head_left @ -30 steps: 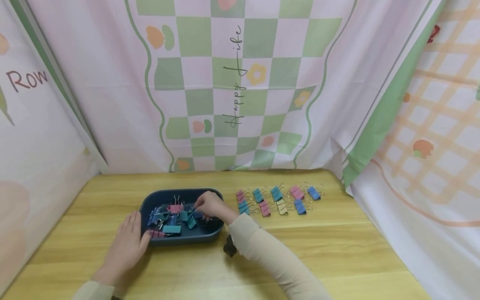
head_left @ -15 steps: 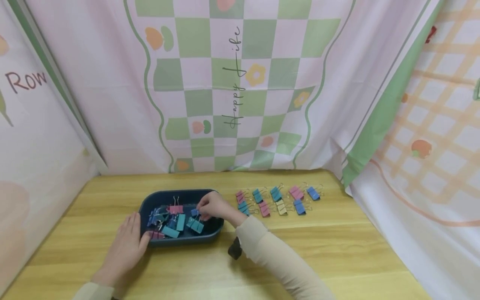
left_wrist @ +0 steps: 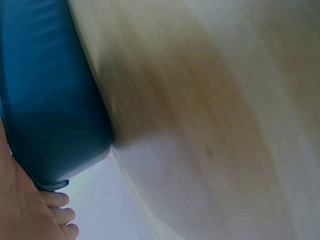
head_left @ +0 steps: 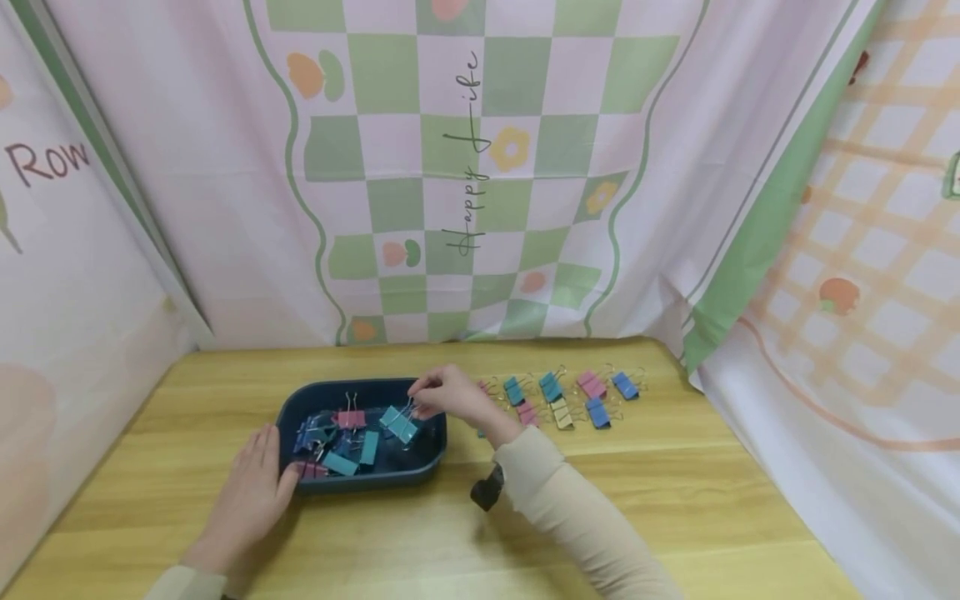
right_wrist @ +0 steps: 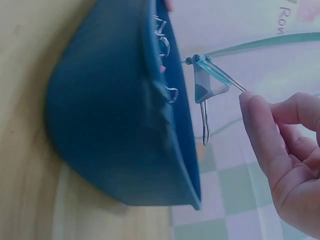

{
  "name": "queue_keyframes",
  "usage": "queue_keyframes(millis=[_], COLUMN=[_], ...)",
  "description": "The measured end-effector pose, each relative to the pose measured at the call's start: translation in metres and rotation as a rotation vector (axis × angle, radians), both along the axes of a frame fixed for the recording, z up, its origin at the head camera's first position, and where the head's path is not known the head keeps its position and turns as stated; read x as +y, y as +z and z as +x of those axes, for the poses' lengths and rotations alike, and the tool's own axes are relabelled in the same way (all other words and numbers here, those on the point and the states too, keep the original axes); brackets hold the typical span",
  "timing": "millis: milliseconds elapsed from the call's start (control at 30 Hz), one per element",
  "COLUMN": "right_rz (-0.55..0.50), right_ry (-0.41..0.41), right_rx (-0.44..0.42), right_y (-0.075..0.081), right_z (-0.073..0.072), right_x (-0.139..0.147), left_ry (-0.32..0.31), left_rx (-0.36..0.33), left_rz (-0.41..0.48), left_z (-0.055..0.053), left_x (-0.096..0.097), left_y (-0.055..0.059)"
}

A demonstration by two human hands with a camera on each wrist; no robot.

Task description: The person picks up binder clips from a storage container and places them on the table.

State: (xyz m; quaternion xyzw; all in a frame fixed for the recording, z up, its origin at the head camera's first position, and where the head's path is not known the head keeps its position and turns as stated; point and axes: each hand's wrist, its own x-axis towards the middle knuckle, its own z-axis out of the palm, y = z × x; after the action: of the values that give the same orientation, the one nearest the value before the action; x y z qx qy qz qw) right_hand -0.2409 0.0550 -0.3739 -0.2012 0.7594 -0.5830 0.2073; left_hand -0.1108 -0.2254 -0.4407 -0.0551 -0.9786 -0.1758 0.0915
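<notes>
My right hand (head_left: pixel 453 398) pinches a teal binder clip (head_left: pixel 399 424) by one wire handle, over the right part of a dark blue tray (head_left: pixel 367 478). In the right wrist view this binder clip (right_wrist: pixel 210 80) hangs above the rim, its other handle pointing down. Several pink, teal and blue binder clips lie in the tray, among them a pink one (head_left: pixel 350 419) with its handles up and a teal one (head_left: pixel 368 448). Against the tray's left end rests my left hand (head_left: pixel 251 492), fingers straight, thumb at the front left corner. The left wrist view shows that hand (left_wrist: pixel 25 210) touching the tray.
Right of the tray, binder clips lie in two rows on the wooden table (head_left: pixel 637 517), including a yellow one (head_left: pixel 562 413) and a blue one (head_left: pixel 598 412). My right forearm partly covers the nearest clips. Patterned curtains (head_left: pixel 480 192) close off the back and sides.
My right hand has moved right and up, lifting the teal binder clip off the pile. Another teal clip in the tray has shifted. The left hand stays at the tray.
</notes>
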Motion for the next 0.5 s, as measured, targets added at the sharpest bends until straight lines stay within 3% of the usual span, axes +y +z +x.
queue_keyframes(millis=[267, 500], right_rz=[-0.036, 0.019], right_ry=[-0.073, -0.163], right_rx=[-0.025, 0.03], right_y=[0.008, 0.015], right_z=[-0.004, -0.009], right_x=[0.022, 0.049], left_ry=[-0.014, -0.014], left_rx=[0.023, 0.019], left_rz=[0.01, 0.015], left_z=[0.0, -0.001], left_x=[-0.001, -0.001], left_y=[-0.001, -0.001])
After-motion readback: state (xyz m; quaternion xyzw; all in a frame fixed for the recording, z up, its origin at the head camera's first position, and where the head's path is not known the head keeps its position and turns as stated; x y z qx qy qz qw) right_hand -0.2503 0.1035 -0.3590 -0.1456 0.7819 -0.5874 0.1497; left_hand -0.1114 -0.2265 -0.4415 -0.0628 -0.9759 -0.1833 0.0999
